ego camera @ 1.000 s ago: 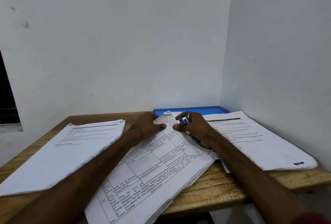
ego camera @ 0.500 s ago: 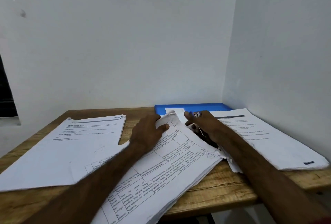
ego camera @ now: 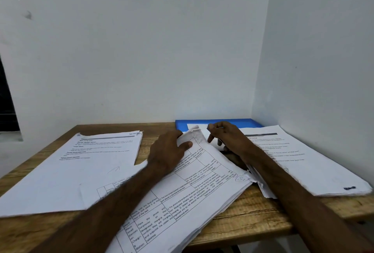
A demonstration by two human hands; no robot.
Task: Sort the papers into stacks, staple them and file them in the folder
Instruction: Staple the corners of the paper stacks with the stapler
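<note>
Head view: white printed paper stack (ego camera: pixel 192 192), centre of wooden table (ego camera: pixel 253 212), far corner pinched by my left hand (ego camera: pixel 168 151); my right hand (ego camera: pixel 230 139) curled beside, contents unclear. Step, I judge: stapling. Next: square corner, press staple.

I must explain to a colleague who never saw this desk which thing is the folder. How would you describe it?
Start at the wooden table pushed into the corner of two white walls. At its far edge, near that corner, just behind the right hand, the folder lies flat. It alone is bright blue; everything beside it is white printed paper.
</note>
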